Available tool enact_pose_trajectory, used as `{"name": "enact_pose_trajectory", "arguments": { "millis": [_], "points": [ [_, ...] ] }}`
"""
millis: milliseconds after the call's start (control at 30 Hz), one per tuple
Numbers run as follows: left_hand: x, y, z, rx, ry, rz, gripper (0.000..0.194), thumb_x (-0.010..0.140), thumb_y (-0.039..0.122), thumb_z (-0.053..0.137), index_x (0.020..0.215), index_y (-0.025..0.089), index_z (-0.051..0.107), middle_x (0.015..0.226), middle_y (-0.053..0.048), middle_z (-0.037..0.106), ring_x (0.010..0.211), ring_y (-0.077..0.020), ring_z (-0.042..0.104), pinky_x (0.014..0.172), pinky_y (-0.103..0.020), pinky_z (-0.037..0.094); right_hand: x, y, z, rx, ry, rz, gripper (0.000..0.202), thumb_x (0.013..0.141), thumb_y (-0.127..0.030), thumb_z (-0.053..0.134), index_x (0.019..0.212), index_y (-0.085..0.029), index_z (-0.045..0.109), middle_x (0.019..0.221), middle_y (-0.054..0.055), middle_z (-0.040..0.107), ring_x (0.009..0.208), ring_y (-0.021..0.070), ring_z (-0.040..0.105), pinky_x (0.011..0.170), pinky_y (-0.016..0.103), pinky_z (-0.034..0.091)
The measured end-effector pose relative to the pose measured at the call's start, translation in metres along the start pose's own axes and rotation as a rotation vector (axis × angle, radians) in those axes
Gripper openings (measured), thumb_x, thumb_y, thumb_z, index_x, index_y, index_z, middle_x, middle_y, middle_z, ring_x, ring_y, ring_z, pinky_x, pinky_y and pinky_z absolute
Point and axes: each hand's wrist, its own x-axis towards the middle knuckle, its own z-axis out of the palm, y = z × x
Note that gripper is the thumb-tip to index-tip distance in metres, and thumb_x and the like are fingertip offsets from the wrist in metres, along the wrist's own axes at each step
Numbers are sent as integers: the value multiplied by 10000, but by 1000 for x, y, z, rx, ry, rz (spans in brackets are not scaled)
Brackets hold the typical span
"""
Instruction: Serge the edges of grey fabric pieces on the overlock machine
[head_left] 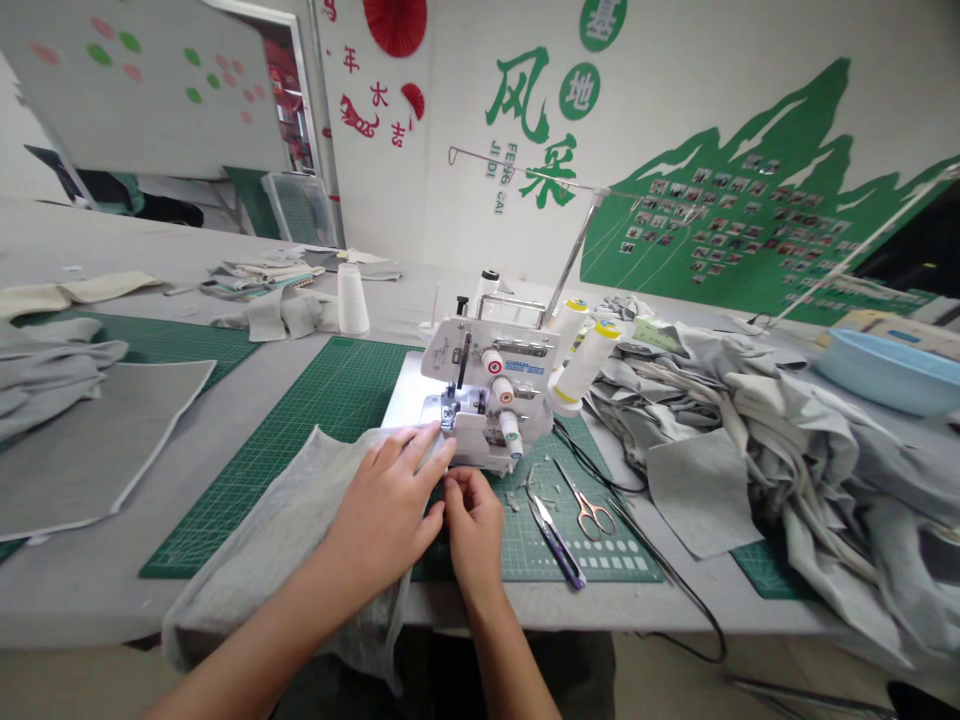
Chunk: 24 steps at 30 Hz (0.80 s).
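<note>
A white overlock sewing machine stands on a green cutting mat, its lamp lighting the needle area. A piece of grey fabric runs from the presser foot toward the table's front edge and hangs over it. My left hand lies flat on this fabric, fingers stretched out close to the presser foot. Just right of it, my right hand is closed, thumb and fingers pinched at the fabric's right edge in front of the machine. What sits between those fingertips is mostly hidden.
Purple-handled thread snips and small scissors lie right of my hands, beside black cables. Heaped grey fabric and a blue basin are farther right. Thread cones stand behind the machine. Grey cloth lies left.
</note>
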Motion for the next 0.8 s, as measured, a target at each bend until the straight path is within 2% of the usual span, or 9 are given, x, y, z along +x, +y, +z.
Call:
{"name": "enact_pose_trajectory", "arguments": {
  "millis": [533, 700, 800],
  "points": [
    [0, -3, 5, 8, -2, -6, 595, 823, 174, 611, 1413, 172, 541, 1503, -139, 491, 1312, -351, 449, 1057, -534, 420, 1, 5, -1, -2, -7, 0, 183, 909, -311, 536, 849, -190, 659, 738, -4, 648, 665, 160, 560, 629, 250, 429],
    [0, -12, 0, -41, -11, 49, 599, 839, 229, 640, 1424, 172, 525, 1498, -132, 498, 1339, -347, 435, 1091, -544, 404, 3, 7, 0, -3, -7, -9, 185, 906, -316, 538, 844, -192, 660, 713, -10, 631, 643, 157, 549, 608, 250, 416],
    [-6, -15, -4, -124, -13, 119, 548, 869, 245, 625, 1404, 168, 532, 1472, -113, 527, 1358, -312, 434, 1124, -503, 401, 3, 4, -1, 5, -15, -31, 163, 904, -308, 543, 890, -195, 659, 706, -18, 618, 649, 158, 555, 629, 256, 429]
  ]
}}
